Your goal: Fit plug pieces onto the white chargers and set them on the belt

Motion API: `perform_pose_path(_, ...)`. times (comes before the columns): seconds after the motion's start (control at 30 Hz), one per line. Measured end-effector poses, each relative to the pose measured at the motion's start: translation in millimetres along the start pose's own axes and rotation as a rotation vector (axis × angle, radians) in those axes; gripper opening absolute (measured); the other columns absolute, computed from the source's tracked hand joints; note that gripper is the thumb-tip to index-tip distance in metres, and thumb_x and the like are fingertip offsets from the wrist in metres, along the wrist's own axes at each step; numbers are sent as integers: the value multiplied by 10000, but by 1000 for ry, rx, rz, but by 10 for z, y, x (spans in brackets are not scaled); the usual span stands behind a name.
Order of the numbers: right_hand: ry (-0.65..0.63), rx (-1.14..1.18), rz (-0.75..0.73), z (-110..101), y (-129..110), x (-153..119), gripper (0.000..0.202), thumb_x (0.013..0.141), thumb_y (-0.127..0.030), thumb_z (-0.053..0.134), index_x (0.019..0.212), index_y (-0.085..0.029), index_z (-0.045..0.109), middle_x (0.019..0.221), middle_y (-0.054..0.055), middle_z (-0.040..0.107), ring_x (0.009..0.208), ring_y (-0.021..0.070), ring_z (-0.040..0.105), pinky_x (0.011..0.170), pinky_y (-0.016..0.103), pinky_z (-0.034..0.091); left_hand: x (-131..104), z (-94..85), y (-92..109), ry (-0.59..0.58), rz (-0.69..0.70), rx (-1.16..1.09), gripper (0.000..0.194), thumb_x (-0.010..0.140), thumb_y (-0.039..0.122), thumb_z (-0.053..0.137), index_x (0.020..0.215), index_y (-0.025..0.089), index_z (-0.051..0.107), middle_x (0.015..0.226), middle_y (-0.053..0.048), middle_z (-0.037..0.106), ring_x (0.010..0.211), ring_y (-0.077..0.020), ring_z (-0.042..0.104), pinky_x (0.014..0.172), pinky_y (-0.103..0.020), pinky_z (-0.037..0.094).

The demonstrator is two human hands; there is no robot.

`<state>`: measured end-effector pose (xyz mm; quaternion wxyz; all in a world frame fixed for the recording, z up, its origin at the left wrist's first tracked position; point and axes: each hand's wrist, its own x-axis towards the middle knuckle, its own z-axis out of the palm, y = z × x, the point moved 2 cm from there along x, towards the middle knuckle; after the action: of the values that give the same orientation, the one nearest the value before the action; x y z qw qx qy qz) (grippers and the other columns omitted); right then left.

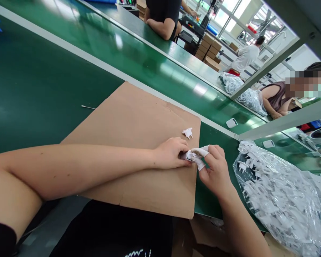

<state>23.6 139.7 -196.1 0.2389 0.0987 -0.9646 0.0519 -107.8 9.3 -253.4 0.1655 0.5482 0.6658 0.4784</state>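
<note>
White plastic piece (186, 156) held between my hands, near the right edge of a cardboard sheet (128, 121).
My left hand (172, 153) grips it; my right hand (215, 166), fingertips wrapped, pinches its end. This one seems unfinished; a white plug (187, 133) lies loose beyond, and the clear bag (286, 192) of white parts at right looks mostly untouched.
</note>
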Motion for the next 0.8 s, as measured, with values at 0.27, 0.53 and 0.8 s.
perform_pose_path(0.27,134,-89,-41,-29,-19,-4,326,823,-68,573,1075,-266,633,792,13,459,769,227,477,963,476,438,4,-8,-6,-15,16,10,198,819,369,833,826,190,749,937,-42,720,903,-216,649,857,-343,489)
perform_pose_path(0.53,-7,-106,-53,-40,-33,57,273,795,-43,538,971,-230,631,797,10,484,789,211,483,1053,461,374,2,10,-52,1,31,4,207,817,360,839,872,181,751,944,-50,720,907,-217,646,848,-343,487)
perform_pose_path(0.8,-74,-86,-103,-67,-22,171,210,778,-57,528,880,-230,591,779,4,458,758,208,459,1093,466,371,15,9,-39,3,31,28,239,817,377,843,836,165,736,883,-46,702,846,-202,635,818,-338,483)
